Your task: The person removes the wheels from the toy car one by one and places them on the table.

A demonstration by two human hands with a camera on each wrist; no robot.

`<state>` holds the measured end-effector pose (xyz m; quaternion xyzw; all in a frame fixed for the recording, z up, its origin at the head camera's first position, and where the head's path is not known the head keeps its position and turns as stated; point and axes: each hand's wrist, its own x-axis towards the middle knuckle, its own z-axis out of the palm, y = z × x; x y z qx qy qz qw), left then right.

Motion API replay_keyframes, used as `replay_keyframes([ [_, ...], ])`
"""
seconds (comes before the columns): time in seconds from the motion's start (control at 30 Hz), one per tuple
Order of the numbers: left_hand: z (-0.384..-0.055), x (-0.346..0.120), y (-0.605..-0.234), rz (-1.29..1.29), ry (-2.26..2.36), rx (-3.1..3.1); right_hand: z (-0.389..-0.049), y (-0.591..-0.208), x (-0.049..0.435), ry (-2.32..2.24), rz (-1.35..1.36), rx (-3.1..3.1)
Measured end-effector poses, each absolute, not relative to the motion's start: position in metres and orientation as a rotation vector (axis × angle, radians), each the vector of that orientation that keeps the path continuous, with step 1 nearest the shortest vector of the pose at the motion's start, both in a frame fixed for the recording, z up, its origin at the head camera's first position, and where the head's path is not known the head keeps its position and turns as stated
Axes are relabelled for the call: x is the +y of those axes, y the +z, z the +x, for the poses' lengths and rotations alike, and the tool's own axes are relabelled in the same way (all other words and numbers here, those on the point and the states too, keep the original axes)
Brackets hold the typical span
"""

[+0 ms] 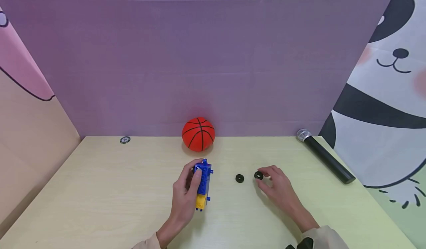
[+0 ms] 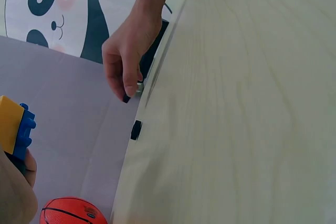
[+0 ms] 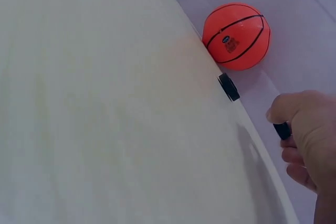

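Observation:
My left hand (image 1: 184, 197) grips a toy brick vehicle (image 1: 204, 182), blue at the far end and yellow at the near end. Small blue axle pegs stick out of its right side. Between thumb and fingertips, my right hand (image 1: 279, 189) pinches a small black toy wheel (image 1: 258, 175), a ring with a hole in the middle. A second black wheel (image 1: 239, 178) lies flat on the table, between the two hands. The right wrist view shows the pinched wheel (image 3: 282, 130) held above the tabletop, partly hidden by the fingers.
A red toy basketball (image 1: 198, 134) sits at the table's back edge, beyond the left hand. The black microphone (image 1: 327, 158) lies slantwise on the right. A small round dark chip (image 1: 125, 140) rests at the back left. A purple backdrop (image 1: 213, 56) rises behind the table (image 1: 116, 197).

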<state>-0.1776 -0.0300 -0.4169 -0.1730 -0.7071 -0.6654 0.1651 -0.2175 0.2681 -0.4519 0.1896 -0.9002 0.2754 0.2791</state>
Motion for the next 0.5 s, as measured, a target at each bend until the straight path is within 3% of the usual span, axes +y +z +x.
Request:
replay_keyframes([
  [0.5, -0.1783, -0.0285, -0.4189, -0.519, -1.876, -2.010, -0.2269, -0.4621, 0.2679, 0.729, 0.439, -2.566],
])
